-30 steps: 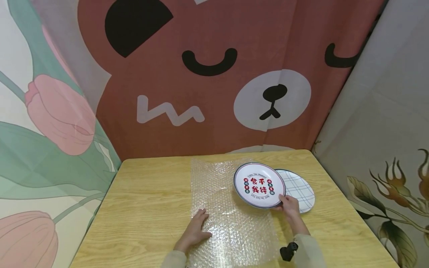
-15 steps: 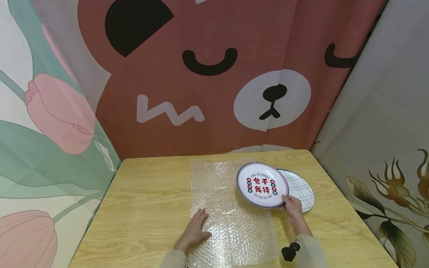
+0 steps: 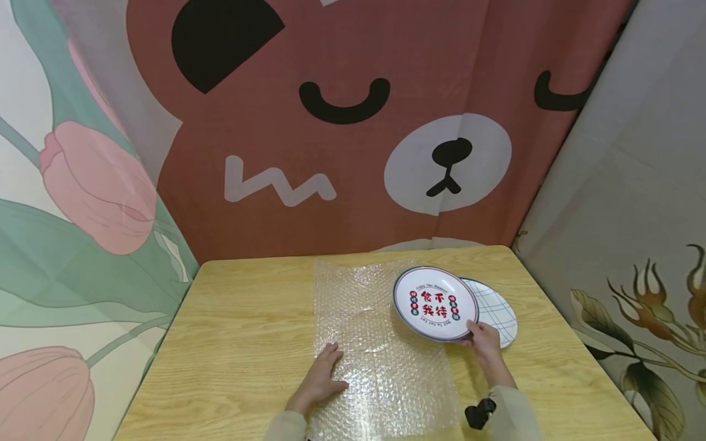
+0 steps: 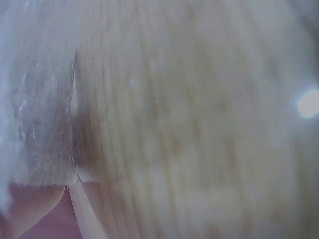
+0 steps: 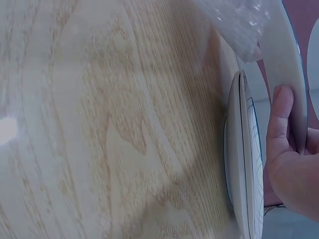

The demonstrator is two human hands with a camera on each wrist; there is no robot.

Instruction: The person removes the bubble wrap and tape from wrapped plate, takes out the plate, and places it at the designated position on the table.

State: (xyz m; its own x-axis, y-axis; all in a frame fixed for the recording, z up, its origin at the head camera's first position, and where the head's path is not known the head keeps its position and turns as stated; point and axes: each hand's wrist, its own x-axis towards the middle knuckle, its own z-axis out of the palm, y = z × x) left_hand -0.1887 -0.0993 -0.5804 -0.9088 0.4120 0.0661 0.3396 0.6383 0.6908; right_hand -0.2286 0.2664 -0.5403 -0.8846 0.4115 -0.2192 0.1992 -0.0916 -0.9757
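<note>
My right hand (image 3: 485, 348) pinches the near right rim of a round white plate (image 3: 436, 303) with a blue edge and red characters, thumb on top and fingers beneath. That plate is off the table, above the right edge of a bubble wrap sheet (image 3: 380, 376), and overlaps a grid-patterned plate (image 3: 499, 315) behind it. From the right wrist view, the grid-patterned plate lies on top of a stack of plates (image 5: 244, 159). My left hand (image 3: 321, 378) rests on the bubble wrap's left edge, fingers extended. The left wrist view is blurred.
Beneath everything is a wooden table (image 3: 242, 343). A bear-printed curtain (image 3: 331, 153) hangs behind its far edge, with floral curtains at the left and right sides. A small black device (image 3: 480, 413) sits on the right sleeve.
The right hand and the held plate have shifted slightly to the right, covering more of the grid-patterned plate. The left hand and bubble wrap look unmoved.
</note>
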